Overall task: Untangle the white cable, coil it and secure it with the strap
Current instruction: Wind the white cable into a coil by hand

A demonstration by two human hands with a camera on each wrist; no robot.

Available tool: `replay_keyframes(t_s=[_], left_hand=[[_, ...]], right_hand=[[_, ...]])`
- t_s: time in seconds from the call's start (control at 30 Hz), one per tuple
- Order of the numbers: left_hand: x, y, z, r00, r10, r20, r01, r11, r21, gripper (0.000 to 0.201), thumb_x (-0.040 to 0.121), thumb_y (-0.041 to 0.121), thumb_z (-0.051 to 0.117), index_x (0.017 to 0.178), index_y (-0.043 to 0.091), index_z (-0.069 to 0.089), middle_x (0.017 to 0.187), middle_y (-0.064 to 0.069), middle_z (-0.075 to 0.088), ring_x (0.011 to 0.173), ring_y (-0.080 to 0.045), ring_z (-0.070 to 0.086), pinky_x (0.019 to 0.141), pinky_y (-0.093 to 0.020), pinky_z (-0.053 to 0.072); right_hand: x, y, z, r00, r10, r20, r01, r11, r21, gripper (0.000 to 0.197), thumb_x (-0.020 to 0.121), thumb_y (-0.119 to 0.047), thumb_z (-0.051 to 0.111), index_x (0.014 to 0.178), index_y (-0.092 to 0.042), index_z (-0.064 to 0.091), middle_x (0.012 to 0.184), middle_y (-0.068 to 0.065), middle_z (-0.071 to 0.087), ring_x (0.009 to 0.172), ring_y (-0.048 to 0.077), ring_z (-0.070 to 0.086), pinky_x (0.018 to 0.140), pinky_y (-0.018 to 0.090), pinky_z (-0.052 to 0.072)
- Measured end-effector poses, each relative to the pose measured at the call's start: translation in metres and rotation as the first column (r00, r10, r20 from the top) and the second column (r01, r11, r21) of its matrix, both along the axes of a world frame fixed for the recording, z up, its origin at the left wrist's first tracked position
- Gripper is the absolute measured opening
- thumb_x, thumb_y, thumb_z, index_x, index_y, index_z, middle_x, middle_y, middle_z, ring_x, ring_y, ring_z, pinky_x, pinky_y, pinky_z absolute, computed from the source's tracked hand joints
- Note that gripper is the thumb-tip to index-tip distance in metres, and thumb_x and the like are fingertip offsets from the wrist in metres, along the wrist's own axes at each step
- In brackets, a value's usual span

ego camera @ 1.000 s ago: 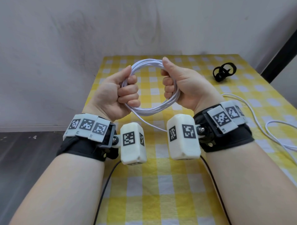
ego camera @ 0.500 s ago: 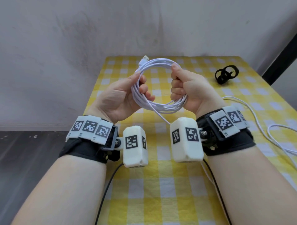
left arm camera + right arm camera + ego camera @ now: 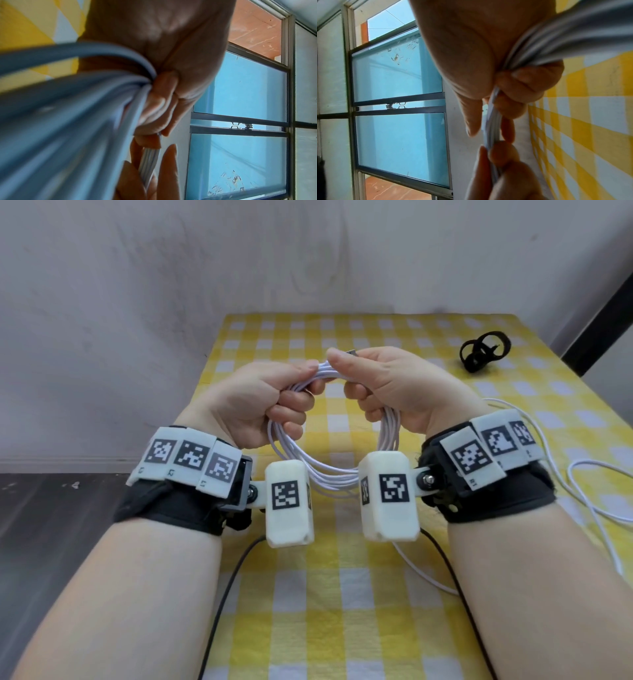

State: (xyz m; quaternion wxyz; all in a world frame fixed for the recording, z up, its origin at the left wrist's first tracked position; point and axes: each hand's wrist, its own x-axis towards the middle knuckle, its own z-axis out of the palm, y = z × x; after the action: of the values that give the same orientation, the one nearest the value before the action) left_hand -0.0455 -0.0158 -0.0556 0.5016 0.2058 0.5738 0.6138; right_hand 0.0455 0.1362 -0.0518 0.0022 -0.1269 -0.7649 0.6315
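The white cable [image 3: 325,470] is wound into a round coil of several loops, held upright above the table. My left hand [image 3: 270,395] grips the coil's upper left with curled fingers, and my right hand [image 3: 380,385] grips its upper right; the two thumbs nearly meet over the top. A plug tip [image 3: 352,353] shows at my right thumb. In the left wrist view the cable [image 3: 85,108] bunches under my left fingers [image 3: 154,108]. In the right wrist view the cable [image 3: 493,121] runs through my right fingers [image 3: 522,83]. The black strap [image 3: 483,350] lies looped on the table at the far right.
A yellow and white checked cloth [image 3: 342,611] covers the table against a pale wall. The uncoiled rest of the white cable [image 3: 596,501] trails over the table's right side. Black wrist-camera leads [image 3: 226,594] hang under my forearms. Dark floor lies to the left.
My hands have come down and nearer to me, and both have shifted up the coil until the thumbs almost touch on top. The coil now hangs lower, between the wrist cameras.
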Motion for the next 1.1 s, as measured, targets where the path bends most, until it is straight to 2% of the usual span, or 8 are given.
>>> replay_keyframes(t_s=[0.23,0.4,0.5,0.63,0.7,0.87,0.97,1.1], left_hand=[[0.004,0.007,-0.002,0.998,0.061,0.010,-0.062,0.984,0.167,0.026,0.095,0.029,0.041,0.090,0.009,0.058,0.049,0.009,0.039,0.039,-0.003,0.040,0.048,-0.018,0.044],[0.004,0.006,-0.007,0.993,0.020,0.117,-0.057,0.945,0.323,0.023,0.092,0.031,0.040,0.092,0.011,0.052,0.057,0.005,0.052,0.061,-0.015,0.062,0.074,-0.034,0.058],[0.004,0.006,-0.006,0.988,0.017,0.153,-0.068,0.938,0.340,0.026,0.096,0.033,0.032,0.087,0.014,0.048,0.054,0.007,0.043,0.046,-0.009,0.049,0.065,-0.031,0.056],[-0.001,0.004,-0.005,0.990,0.051,0.131,-0.080,0.971,0.225,0.033,0.101,0.033,0.026,0.081,0.016,0.045,0.048,0.011,0.031,0.032,-0.001,0.028,0.039,-0.015,0.034],[-0.002,0.003,-0.005,0.995,0.030,0.097,-0.045,0.987,0.156,0.032,0.101,0.032,0.027,0.080,0.016,0.045,0.046,0.011,0.031,0.031,0.000,0.026,0.036,-0.014,0.026],[-0.001,0.003,-0.005,0.998,-0.023,0.053,0.019,0.998,0.066,0.032,0.101,0.032,0.029,0.081,0.014,0.047,0.044,0.012,0.031,0.030,0.001,0.025,0.036,-0.014,0.018],[0.001,0.005,-0.007,0.997,0.002,0.072,-0.009,0.995,0.101,0.032,0.100,0.032,0.032,0.086,0.012,0.053,0.046,0.011,0.034,0.031,0.001,0.027,0.036,-0.013,0.023],[0.001,0.005,-0.011,0.992,0.017,0.127,-0.044,0.975,0.218,0.030,0.087,0.033,0.045,0.101,0.011,0.059,0.050,0.010,0.039,0.038,-0.001,0.038,0.044,-0.015,0.038]], right_hand=[[-0.006,0.009,-0.002,0.977,-0.193,-0.088,0.168,0.958,-0.233,0.037,0.098,-0.040,0.045,0.076,-0.013,0.058,0.043,-0.011,0.027,0.035,0.004,0.020,0.034,0.015,0.019],[-0.011,0.009,-0.002,0.891,-0.443,-0.100,0.333,0.786,-0.521,0.037,0.098,-0.037,0.046,0.077,-0.009,0.058,0.040,-0.010,0.025,0.033,0.003,0.018,0.033,0.016,0.016],[-0.010,0.015,-0.001,0.912,-0.406,-0.059,0.289,0.737,-0.611,0.035,0.098,-0.032,0.044,0.077,-0.008,0.058,0.041,-0.008,0.035,0.030,0.003,0.026,0.034,0.014,0.023],[-0.002,0.023,0.000,0.957,-0.289,-0.003,0.249,0.828,-0.502,0.035,0.091,-0.014,0.038,0.069,-0.008,0.064,0.054,0.001,0.052,0.039,0.009,0.041,0.046,0.020,0.038],[0.001,0.024,0.000,0.969,-0.245,-0.001,0.228,0.901,-0.370,0.028,0.089,-0.011,0.038,0.084,-0.005,0.065,0.059,0.004,0.059,0.044,0.013,0.045,0.049,0.022,0.043],[0.005,0.019,0.000,0.998,-0.010,0.062,0.011,1.000,-0.017,0.036,0.091,-0.042,0.055,0.097,-0.008,0.066,0.055,-0.005,0.049,0.047,0.009,0.043,0.048,0.020,0.039],[0.005,0.013,-0.001,1.000,-0.001,0.028,0.005,0.990,-0.140,0.028,0.093,-0.037,0.053,0.078,-0.014,0.054,0.051,-0.008,0.031,0.041,0.005,0.028,0.039,0.016,0.028],[0.002,0.014,-0.001,0.987,-0.152,-0.054,0.130,0.948,-0.290,0.031,0.096,-0.033,0.049,0.070,-0.017,0.043,0.047,-0.010,0.027,0.037,0.003,0.023,0.036,0.014,0.022]])
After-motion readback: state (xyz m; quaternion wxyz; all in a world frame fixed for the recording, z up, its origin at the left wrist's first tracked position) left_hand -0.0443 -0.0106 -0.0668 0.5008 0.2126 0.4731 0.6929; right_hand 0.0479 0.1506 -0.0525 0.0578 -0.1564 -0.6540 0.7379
